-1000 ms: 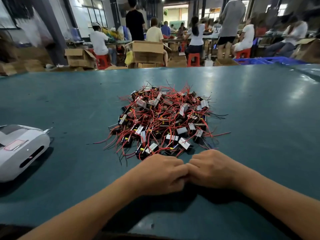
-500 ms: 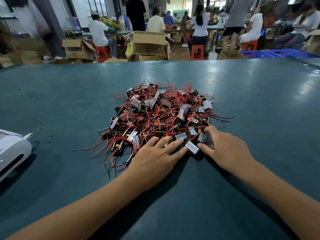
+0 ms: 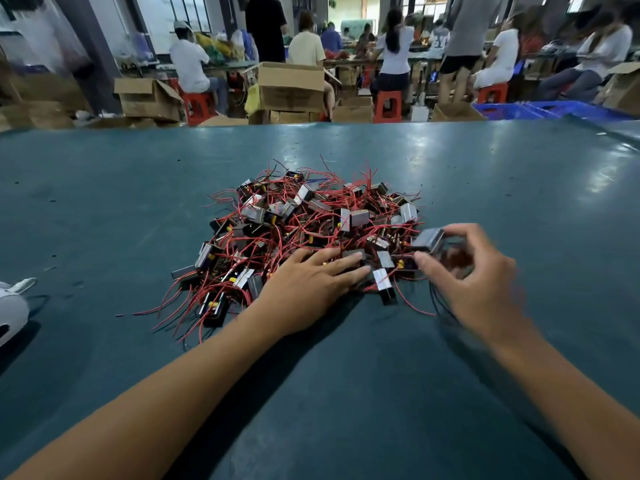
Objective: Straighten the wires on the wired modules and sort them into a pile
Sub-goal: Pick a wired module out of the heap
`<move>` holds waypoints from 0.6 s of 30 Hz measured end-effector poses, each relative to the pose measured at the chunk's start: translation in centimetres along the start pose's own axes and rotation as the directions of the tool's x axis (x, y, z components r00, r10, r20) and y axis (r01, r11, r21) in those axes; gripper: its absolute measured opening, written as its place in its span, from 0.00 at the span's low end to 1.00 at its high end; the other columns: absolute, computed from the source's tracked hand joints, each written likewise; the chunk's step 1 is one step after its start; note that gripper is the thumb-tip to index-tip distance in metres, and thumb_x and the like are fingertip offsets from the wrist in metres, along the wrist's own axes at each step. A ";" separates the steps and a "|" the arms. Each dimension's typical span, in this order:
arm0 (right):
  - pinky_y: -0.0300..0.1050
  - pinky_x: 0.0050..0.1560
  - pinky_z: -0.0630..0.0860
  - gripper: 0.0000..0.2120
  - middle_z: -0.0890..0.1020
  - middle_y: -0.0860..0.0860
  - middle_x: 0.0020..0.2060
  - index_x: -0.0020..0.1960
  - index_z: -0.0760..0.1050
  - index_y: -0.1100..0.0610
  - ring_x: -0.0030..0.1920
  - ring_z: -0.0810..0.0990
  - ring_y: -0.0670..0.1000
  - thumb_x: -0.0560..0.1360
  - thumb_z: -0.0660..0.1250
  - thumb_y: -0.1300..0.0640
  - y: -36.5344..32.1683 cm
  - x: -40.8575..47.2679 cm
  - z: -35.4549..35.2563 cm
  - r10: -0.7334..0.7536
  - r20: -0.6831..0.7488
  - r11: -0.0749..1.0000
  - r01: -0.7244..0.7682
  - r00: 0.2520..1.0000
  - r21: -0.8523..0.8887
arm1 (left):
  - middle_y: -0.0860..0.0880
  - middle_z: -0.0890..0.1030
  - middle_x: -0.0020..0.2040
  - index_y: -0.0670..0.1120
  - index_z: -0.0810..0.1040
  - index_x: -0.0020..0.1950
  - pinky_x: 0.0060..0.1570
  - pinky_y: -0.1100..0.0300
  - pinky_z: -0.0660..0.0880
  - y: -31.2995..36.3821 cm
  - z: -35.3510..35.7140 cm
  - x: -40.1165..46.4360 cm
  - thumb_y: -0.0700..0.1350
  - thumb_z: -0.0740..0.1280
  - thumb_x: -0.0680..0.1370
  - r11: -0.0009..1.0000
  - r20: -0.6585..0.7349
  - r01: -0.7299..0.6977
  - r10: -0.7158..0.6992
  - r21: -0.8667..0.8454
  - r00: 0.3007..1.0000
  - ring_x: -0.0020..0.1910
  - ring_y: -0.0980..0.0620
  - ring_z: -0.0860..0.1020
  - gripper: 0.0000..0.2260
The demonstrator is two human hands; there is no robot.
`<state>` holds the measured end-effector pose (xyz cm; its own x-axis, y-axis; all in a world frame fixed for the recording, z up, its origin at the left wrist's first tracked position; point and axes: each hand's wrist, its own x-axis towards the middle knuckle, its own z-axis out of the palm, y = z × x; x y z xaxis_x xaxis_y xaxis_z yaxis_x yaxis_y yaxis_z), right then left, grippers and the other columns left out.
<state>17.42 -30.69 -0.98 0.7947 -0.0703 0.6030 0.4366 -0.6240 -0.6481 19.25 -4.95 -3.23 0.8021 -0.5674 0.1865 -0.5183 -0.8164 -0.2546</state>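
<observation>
Head view: we see one wired module pinched in our right hand just above the pile's near right edge, while our left hand rests flat, fingers straight, on the pile's near side, all on the green table.

One heap of wired modules, too many to count; two hands; one white device at counter's left edge.

Dim overhead light, glare patches on table — right hand motion-blurred, bkgd soft, edges warped.
</observation>
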 end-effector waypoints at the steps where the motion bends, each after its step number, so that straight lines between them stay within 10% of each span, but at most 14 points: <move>1: 0.31 0.40 0.72 0.19 0.80 0.43 0.38 0.53 0.73 0.46 0.38 0.78 0.41 0.70 0.70 0.36 -0.3 0.2 -0.5 -0.035 -0.064 0.999 0.035 0.997 0.003 | 0.59 0.55 0.81 0.62 0.51 0.80 0.71 0.47 0.63 -0.2 -0.2 0.6 0.53 0.50 0.86 1.000 0.025 0.014 -0.014 0.001 1.000 0.79 0.49 0.58 0.22; 5: 0.42 0.41 0.73 0.23 0.81 0.43 0.39 0.47 0.73 0.47 0.38 0.78 0.47 0.70 0.65 0.28 -1.9 0.5 -2.2 -0.008 -0.098 0.986 0.024 0.995 0.164 | 0.55 0.52 0.82 0.57 0.53 0.81 0.77 0.51 0.53 1.1 -1.8 0.7 0.56 0.55 0.85 0.989 0.035 0.046 -0.042 -0.138 0.999 0.81 0.50 0.52 0.25; 9: 0.49 0.30 0.69 0.38 0.77 0.57 0.25 0.38 0.77 0.64 0.26 0.74 0.57 0.70 0.62 0.25 -3.6 -0.2 -2.0 0.059 0.187 0.885 -0.138 0.981 0.445 | 0.53 0.69 0.75 0.50 0.68 0.76 0.73 0.63 0.61 3.5 -4.5 -3.0 0.53 0.70 0.79 0.835 -0.248 -0.082 -0.066 -0.545 0.967 0.74 0.55 0.66 0.27; 12: 0.41 0.24 0.63 0.38 0.72 0.56 0.20 0.35 0.74 0.72 0.20 0.68 0.52 0.75 0.63 0.33 -4.7 -1.8 -0.5 0.104 0.366 0.822 -0.287 0.925 0.492 | 0.56 0.78 0.63 0.50 0.73 0.70 0.60 0.64 0.73 4.8 -5.8 -5.1 0.50 0.72 0.78 0.493 -0.167 -0.072 -0.151 -0.867 0.974 0.59 0.58 0.77 0.22; 15: 0.37 0.22 0.63 0.31 0.72 0.60 0.21 0.34 0.74 0.71 0.19 0.66 0.48 0.76 0.62 0.41 -5.5 -3.9 1.0 0.149 0.588 0.786 -0.456 0.795 0.417 | 0.50 0.81 0.48 0.44 0.77 0.61 0.41 0.58 0.78 6.1 -6.4 -5.4 0.48 0.68 0.80 -0.144 0.098 0.076 -0.158 -0.987 0.983 0.42 0.48 0.79 0.12; 18: 0.37 0.21 0.65 0.24 0.75 0.71 0.29 0.41 0.78 0.69 0.21 0.65 0.50 0.82 0.60 0.49 -5.8 -5.0 1.7 0.150 0.701 0.802 -0.500 0.698 0.326 | 0.46 0.79 0.42 0.43 0.78 0.54 0.36 0.60 0.78 6.6 -5.5 -5.4 0.50 0.69 0.76 -0.281 0.199 0.141 -0.191 -0.949 0.961 0.37 0.46 0.75 0.12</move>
<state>11.63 -25.43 -1.06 0.9153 0.4028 -0.0025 0.0905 -0.2115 -0.9732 9.88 -7.92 -0.73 0.9291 -0.3678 0.0387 -0.0229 0.0473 0.9986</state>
